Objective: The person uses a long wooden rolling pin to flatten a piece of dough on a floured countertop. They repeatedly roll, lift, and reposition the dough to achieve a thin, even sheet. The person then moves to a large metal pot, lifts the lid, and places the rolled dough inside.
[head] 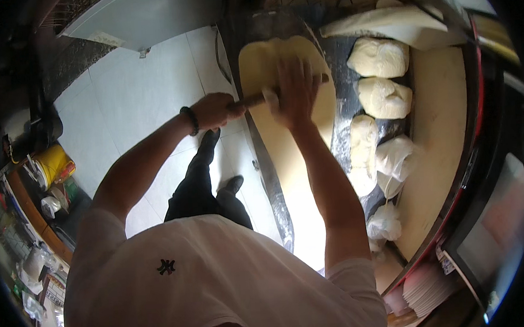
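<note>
A long, flat sheet of dough point(278, 140) lies along a dark, floured worktop point(267, 181). Across its far part runs a thin wooden rolling pin point(254, 100). My left hand point(217, 111) is closed around the pin's near-left end, just off the dough's left edge. Over the pin's right part is my right hand point(296, 88), blurred, with its fingers stretched forward; whether it grips or only presses the pin is hard to tell. The pin's tip shows to the right of these fingers.
Several dough lumps point(378, 57) sit right of the sheet, near knotted plastic bags point(395, 158). Beyond them lies a long pale board point(442, 132). Stacked plates point(428, 288) stand at lower right. Tiled floor point(130, 104) and a yellow bucket point(53, 165) are on the left.
</note>
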Tool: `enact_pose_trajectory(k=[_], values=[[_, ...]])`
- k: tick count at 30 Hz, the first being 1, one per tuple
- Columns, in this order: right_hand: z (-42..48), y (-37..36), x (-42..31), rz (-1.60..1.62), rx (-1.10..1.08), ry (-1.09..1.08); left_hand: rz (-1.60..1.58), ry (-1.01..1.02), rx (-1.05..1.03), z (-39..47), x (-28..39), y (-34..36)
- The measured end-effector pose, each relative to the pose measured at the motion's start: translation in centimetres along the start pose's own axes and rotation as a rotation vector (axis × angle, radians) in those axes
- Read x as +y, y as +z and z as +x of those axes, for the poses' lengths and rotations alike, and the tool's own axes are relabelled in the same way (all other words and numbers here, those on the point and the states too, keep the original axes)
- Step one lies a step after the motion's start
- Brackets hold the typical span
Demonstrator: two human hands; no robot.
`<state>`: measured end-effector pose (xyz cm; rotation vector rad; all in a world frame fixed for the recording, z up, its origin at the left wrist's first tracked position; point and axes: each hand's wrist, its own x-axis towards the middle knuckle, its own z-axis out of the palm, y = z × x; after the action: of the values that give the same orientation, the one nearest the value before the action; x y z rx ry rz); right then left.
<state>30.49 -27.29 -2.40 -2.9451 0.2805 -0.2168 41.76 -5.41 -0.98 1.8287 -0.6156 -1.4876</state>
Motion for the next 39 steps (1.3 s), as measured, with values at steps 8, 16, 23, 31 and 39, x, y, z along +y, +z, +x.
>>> enact_pose_trajectory(k=[8, 16, 23, 31, 39], values=[[11.5, 0.9, -1.3, -0.06, 0.057, -0.008, 0.548, 0.172, 0.235, 1.8, -1.6, -4.3], [11.1, 0.9, -1.3, 0.008, 0.158, -0.2, 0.298, 0.069, 0.165, 1.6, -0.2, -8.8], [18.9, 3.4, -3.0, -0.211, 0.014, -0.009, 0.157, -0.206, 0.17, 1.9, 0.7, -13.4], [18.8, 1.1, -4.5, -0.026, 0.028, 0.022, 0.809, 0.172, 0.515, 2.5, -2.0, -11.7], [-15.5, -7.4, -3.0, -0.032, 0.067, -0.04, 0.315, 0.203, -0.049, -4.5, -4.6, 11.9]])
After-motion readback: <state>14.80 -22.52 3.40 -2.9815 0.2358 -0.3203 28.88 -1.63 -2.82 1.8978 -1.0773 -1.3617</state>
